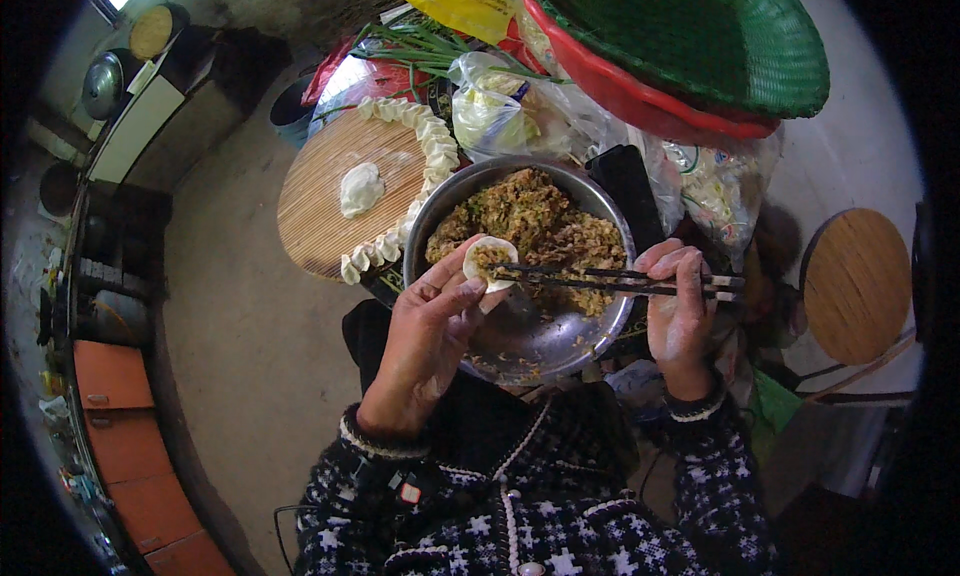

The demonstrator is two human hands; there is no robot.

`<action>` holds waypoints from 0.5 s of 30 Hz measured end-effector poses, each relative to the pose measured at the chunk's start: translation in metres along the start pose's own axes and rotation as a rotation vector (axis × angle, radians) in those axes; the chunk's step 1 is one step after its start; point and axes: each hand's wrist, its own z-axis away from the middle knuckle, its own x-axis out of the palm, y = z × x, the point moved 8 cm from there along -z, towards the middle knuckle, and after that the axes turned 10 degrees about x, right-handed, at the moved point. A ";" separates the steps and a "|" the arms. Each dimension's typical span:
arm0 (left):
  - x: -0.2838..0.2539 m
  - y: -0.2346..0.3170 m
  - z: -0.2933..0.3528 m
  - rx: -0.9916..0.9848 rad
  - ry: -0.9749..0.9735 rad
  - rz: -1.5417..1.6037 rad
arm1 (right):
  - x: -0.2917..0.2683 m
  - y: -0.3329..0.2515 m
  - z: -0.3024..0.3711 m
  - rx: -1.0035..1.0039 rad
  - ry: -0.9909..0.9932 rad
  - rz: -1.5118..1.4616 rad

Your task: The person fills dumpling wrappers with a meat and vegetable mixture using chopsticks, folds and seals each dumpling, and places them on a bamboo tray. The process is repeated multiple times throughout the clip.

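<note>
Above the near left part of a metal bowl (422, 216), my left hand (425, 311) holds a round dumpling wrapper (506, 250) between thumb and fingers. A dab of filling lies on the wrapper. My right hand (678, 306) grips a pair of dark chopsticks (590, 277), whose tips touch the filling on the wrapper. Brown minced filling (525, 201) with green bits fills the far side of the bowl; the near side shows bare metal. Left of the bowl, a round slatted tray (320, 196) carries a curved row of folded dumplings (440, 148) and a pile of pale wrappers (361, 190).
A green basket (800, 66) sits in a red basin (640, 101) at the far right. A black phone (625, 181) lies against the bowl's right side. Plastic bags (490, 116) and green onions (425, 54) crowd the back. A round wooden stool (857, 286) stands at right, orange cabinets (125, 436) at left.
</note>
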 end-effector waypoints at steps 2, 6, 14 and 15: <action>-0.002 0.001 0.000 0.015 0.002 0.024 | -0.006 0.000 -0.001 0.048 0.017 -0.108; -0.003 0.002 -0.001 0.007 -0.025 -0.033 | -0.013 0.003 -0.003 0.076 0.095 -0.217; 0.008 0.000 0.005 0.030 -0.101 -0.055 | 0.004 0.017 -0.009 0.119 0.037 -0.127; 0.007 0.001 0.005 0.032 -0.095 -0.066 | 0.004 0.017 -0.009 0.122 0.034 -0.131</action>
